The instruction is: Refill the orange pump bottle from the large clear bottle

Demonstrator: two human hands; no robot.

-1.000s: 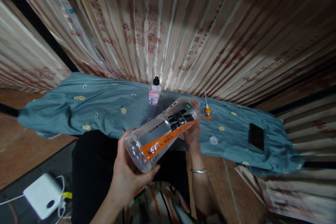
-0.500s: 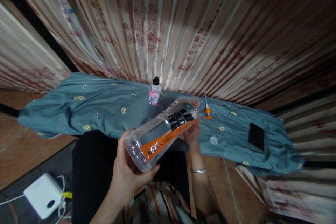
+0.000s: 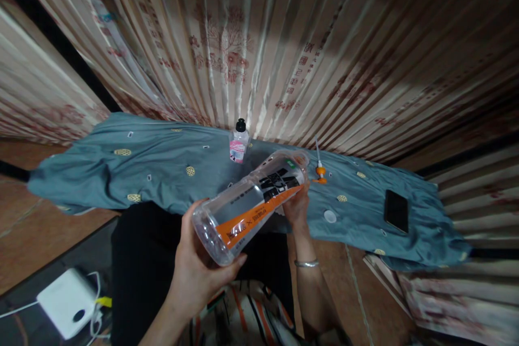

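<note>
A large clear plastic bottle [image 3: 239,208] with an orange and black label lies tilted across my lap, its base toward me and its neck end up to the right. My left hand [image 3: 198,270] is wrapped round the base, thumb underneath. Near the neck, my right hand [image 3: 297,208] holds the bottle from below and behind, most of its fingers hidden. An orange pump head with a white tube [image 3: 320,173] lies just right of the neck. Beyond the bottle stands a small clear bottle [image 3: 238,147] with a black cap and pink label.
Blue-green patterned cloth [image 3: 162,146] covers the long surface ahead. On it lie a small whitish disc [image 3: 330,217] and a black phone [image 3: 396,211]. A white box with cables [image 3: 68,300] sits at lower left. Pleated curtains [image 3: 259,54] hang behind and at both sides.
</note>
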